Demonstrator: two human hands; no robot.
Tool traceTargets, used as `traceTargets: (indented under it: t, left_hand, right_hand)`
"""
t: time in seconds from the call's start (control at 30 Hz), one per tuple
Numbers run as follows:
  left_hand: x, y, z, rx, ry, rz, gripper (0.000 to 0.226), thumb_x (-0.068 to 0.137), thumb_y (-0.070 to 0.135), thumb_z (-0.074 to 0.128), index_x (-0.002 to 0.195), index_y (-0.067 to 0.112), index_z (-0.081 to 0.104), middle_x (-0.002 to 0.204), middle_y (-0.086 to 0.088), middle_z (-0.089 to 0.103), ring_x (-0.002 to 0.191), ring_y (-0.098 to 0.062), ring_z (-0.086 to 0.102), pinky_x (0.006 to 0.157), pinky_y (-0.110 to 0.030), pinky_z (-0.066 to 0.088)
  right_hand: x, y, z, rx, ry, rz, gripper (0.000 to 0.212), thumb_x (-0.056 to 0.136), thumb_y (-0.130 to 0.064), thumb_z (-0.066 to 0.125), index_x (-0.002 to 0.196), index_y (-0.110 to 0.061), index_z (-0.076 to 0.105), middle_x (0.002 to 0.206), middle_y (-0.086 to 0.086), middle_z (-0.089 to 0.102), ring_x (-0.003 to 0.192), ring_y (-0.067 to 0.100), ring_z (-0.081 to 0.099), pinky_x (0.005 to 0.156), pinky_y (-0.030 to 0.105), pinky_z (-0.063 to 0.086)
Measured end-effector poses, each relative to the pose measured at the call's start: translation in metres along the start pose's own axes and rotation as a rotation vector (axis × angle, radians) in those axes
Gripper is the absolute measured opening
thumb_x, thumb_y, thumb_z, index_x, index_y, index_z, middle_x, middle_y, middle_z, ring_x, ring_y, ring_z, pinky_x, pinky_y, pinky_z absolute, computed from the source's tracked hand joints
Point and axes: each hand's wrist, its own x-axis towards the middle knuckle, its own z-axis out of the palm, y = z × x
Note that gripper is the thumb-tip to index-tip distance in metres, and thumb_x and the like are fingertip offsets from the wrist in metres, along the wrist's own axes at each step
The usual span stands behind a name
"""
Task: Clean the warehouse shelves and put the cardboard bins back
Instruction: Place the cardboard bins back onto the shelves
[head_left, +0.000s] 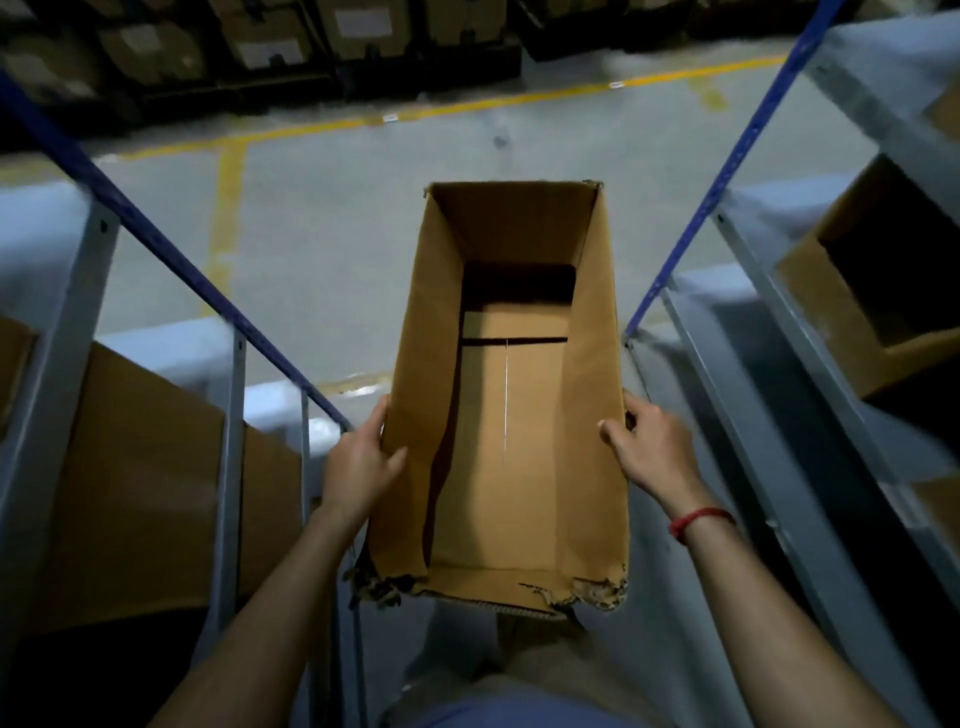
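Note:
I hold a long, empty cardboard bin (519, 415) in front of me, open side up, above the aisle floor. Its near edge is torn and frayed. My left hand (361, 462) grips the bin's left wall, thumb over the rim and inside. My right hand (649, 447) grips the right wall, thumb over the rim and fingers on the outside; a red band circles that wrist. The bin hangs between two shelf racks and touches neither.
A grey-and-blue shelf rack (228, 395) stands on the left with cardboard bins (145, 483) in it. Another rack (737, 332) on the right holds an open cardboard bin (883, 291). Grey floor with yellow lines (228, 208) lies ahead, stacked boxes (270, 47) beyond.

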Motion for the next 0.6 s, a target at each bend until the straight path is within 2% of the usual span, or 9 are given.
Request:
traceTargets:
  t: [0.07, 0.17, 0.33, 0.5, 0.6]
  left_hand:
    - [0.034, -0.004, 0.001, 0.036, -0.010, -0.051, 0.079, 0.092, 0.024, 0.069, 0.155, 0.037, 0.024, 0.105, -0.003, 0.071, 0.081, -0.012, 0.066, 0.072, -0.033, 0.061]
    - [0.080, -0.009, -0.005, 0.037, -0.057, -0.133, 0.082, 0.093, 0.024, 0.069, 0.157, 0.037, 0.020, 0.102, -0.004, 0.071, 0.080, -0.014, 0.067, 0.076, -0.037, 0.061]
    - [0.143, -0.021, -0.019, 0.007, -0.131, -0.213, 0.077, 0.094, 0.019, 0.066, 0.156, 0.033, 0.022, 0.119, -0.007, 0.069, 0.101, -0.019, 0.068, 0.087, -0.038, 0.057]
    - [0.190, -0.044, -0.017, -0.043, -0.187, -0.303, 0.080, 0.096, 0.021, 0.062, 0.158, 0.035, 0.012, 0.125, -0.004, 0.064, 0.097, -0.010, 0.062, 0.086, -0.036, 0.055]
    - [0.220, -0.070, -0.005, -0.076, -0.234, -0.348, 0.083, 0.096, 0.024, 0.062, 0.158, 0.039, 0.007, 0.127, -0.005, 0.062, 0.104, -0.018, 0.065, 0.092, -0.043, 0.057]
  right_hand:
    - [0.039, -0.005, 0.013, -0.009, -0.040, -0.009, 0.023, 0.093, -0.030, 0.060, 0.115, -0.026, 0.067, 0.073, -0.007, 0.061, 0.069, 0.015, 0.059, 0.062, 0.028, 0.046]
    - [0.098, -0.016, 0.029, -0.037, -0.100, -0.036, 0.027, 0.094, -0.034, 0.060, 0.120, -0.029, 0.065, 0.074, -0.005, 0.063, 0.070, 0.017, 0.060, 0.064, 0.030, 0.049]
    - [0.183, -0.047, 0.056, -0.067, -0.185, -0.089, 0.020, 0.096, -0.031, 0.059, 0.113, -0.023, 0.066, 0.066, -0.008, 0.055, 0.061, 0.009, 0.050, 0.052, 0.023, 0.033]
    - [0.236, -0.070, 0.095, -0.095, -0.232, -0.110, 0.025, 0.096, -0.030, 0.058, 0.119, -0.025, 0.065, 0.069, -0.006, 0.058, 0.063, 0.014, 0.050, 0.055, 0.027, 0.034]
    - [0.263, -0.079, 0.125, -0.116, -0.250, -0.130, 0.033, 0.097, -0.031, 0.056, 0.129, -0.028, 0.061, 0.081, 0.002, 0.068, 0.068, 0.018, 0.053, 0.062, 0.027, 0.039]
